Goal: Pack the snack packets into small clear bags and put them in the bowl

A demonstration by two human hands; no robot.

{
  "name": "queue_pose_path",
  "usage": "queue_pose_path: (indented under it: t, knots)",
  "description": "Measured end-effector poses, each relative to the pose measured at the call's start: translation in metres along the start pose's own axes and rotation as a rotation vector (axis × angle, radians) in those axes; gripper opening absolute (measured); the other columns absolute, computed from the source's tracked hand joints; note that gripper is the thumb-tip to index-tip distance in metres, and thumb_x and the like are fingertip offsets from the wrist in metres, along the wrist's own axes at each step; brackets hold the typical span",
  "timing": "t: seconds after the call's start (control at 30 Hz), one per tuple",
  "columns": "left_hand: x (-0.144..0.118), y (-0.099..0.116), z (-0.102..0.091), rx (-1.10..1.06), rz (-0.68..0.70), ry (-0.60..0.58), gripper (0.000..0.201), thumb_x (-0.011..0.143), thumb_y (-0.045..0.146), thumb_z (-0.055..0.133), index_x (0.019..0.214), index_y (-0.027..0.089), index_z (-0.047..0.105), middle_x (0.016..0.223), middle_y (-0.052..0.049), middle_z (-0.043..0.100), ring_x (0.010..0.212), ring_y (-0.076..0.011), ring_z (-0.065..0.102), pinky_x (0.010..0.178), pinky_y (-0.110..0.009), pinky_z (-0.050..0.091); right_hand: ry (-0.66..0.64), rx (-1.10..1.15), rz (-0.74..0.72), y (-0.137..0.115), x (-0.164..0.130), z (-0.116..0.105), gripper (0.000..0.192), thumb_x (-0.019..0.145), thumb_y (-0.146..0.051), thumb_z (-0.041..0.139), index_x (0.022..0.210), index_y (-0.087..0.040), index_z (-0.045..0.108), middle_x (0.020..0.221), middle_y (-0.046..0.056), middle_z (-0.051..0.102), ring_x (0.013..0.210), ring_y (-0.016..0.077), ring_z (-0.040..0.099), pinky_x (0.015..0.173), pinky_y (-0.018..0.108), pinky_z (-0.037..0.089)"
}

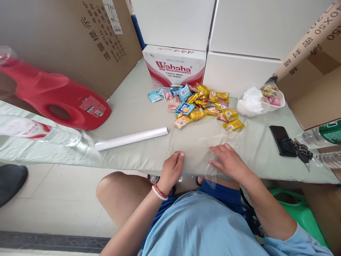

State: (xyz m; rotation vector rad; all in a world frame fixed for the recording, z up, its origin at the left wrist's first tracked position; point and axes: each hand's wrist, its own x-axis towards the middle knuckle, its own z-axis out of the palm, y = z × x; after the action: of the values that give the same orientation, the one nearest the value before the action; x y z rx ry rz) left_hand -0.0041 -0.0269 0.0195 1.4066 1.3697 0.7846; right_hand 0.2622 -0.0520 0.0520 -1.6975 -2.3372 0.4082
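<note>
At the far left a red plastic jug point(61, 101) lies on its side on the pale green table cover point(133, 106), with a clear water bottle point(39, 133) lying just in front of it. Further along, a white roll point(131, 138) lies flat, well apart from the hands. The left hand point(172, 170), a beaded bracelet point(159, 192) on its wrist, rests at the table's near edge with fingers curled loosely and the thumb up; it closes on nothing that I can make out. Just beside it, the right hand point(230, 163) lies flat, fingers spread, pressing down on a clear plastic bag point(213, 167) that runs from under the palm and hangs a little over the table edge. Beyond both hands sits a heap of wrapped snacks point(199, 105), then a white bowl point(277, 103) holding a few more, and at the right a black phone point(282, 141) with keys point(302, 153) beside it.
</note>
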Motion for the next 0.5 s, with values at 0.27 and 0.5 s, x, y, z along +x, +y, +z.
queue_pose_path:
  t: [0.27, 0.5]
  knots:
    - [0.076, 0.032, 0.088, -0.209, -0.092, 0.03, 0.073, 0.061, 0.037, 0.091, 0.126, 0.015, 0.063, 0.093, -0.004, 0.071, 0.078, -0.0176, 0.064, 0.076, -0.029, 0.048, 0.096, 0.167, 0.04, 0.007, -0.036, 0.041, 0.049, 0.102, -0.033, 0.057, 0.15, -0.026, 0.055, 0.152, 0.013, 0.056, 0.134, 0.0299, 0.056, 0.113, 0.052, 0.049]
    - [0.128, 0.032, 0.056, -0.125, -0.045, -0.13, 0.021, 0.073, 0.035, 0.074, 0.079, 0.017, 0.065, 0.068, 0.004, 0.059, 0.062, -0.011, 0.051, 0.061, -0.023, 0.039, 0.231, 0.248, 0.045, 0.01, -0.048, 0.055, 0.063, 0.105, -0.041, 0.052, 0.165, -0.031, 0.033, 0.164, 0.013, 0.042, 0.149, 0.0272, 0.044, 0.119, 0.049, 0.044]
